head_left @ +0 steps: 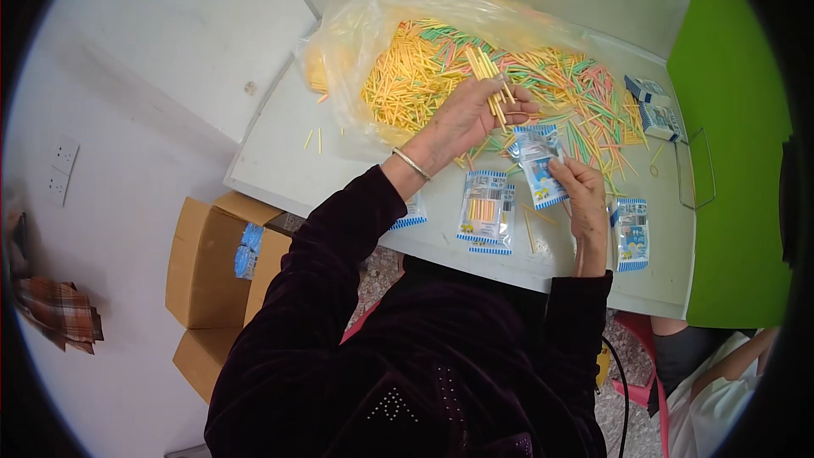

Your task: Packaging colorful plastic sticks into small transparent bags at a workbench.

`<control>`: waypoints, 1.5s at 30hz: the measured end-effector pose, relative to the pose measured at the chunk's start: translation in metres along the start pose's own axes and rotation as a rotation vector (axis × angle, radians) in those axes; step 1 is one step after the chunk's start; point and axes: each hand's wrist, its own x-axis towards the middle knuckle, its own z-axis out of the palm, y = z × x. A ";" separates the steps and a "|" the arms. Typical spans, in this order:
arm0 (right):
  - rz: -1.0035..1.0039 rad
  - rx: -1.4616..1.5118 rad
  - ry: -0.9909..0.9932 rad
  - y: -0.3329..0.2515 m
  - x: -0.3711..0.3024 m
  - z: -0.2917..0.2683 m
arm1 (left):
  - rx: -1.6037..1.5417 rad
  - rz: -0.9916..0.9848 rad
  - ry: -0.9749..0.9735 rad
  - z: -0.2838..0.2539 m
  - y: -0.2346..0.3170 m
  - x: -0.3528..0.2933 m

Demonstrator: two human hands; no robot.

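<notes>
My left hand [462, 114] is closed around a small bunch of pale yellow sticks [477, 64], above a big heap of thin sticks [398, 72] in yellow, green and pink. Between the thumb and fingers of my right hand [583, 195] is a small clear packet [537, 161] with blue and white print, its top close to my left fingertips. Below my hands on the table, filled packets [483, 208] overlap, yellow sticks showing through the upper one's window. Another packet [631, 237] lies right of my right hand. My left sleeve partly covers one more packet [412, 214].
The heap spills from a clear plastic bag [339, 59] on the white table [280, 170]. Blue-white packs [661, 119] and a wire frame [699, 195] sit near the green partition [738, 110]. An open cardboard box [203, 263] stands lower left. Another person's arm [733, 365] shows lower right.
</notes>
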 end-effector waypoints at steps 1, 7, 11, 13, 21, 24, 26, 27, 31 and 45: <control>0.009 -0.002 -0.043 0.000 0.000 0.000 | 0.002 -0.003 -0.002 0.006 0.000 -0.001; 0.035 0.003 -0.128 -0.001 -0.004 0.014 | 0.239 0.123 -0.027 0.025 0.001 -0.005; 0.090 0.090 -0.140 -0.001 -0.005 0.015 | 0.400 0.222 -0.032 0.031 -0.002 -0.009; 0.089 0.094 -0.141 0.001 -0.005 0.016 | 0.459 0.236 -0.021 0.032 -0.004 -0.013; 0.070 0.135 -0.146 -0.001 -0.008 0.015 | 0.661 0.199 -0.119 0.029 -0.017 -0.024; 0.082 0.162 -0.151 0.002 -0.007 0.015 | 0.682 0.158 -0.125 0.026 -0.020 -0.026; 0.074 0.144 -0.151 0.000 -0.008 0.016 | 0.701 0.164 -0.136 0.028 -0.019 -0.027; 0.075 0.144 -0.150 0.001 -0.008 0.016 | 0.720 0.170 -0.146 0.028 -0.019 -0.028; 0.045 0.111 -0.156 0.003 -0.006 0.017 | 0.694 0.094 -0.178 0.019 -0.017 -0.026; -0.081 0.066 -0.104 0.004 0.000 0.018 | 1.298 0.145 -0.375 -0.006 0.007 -0.017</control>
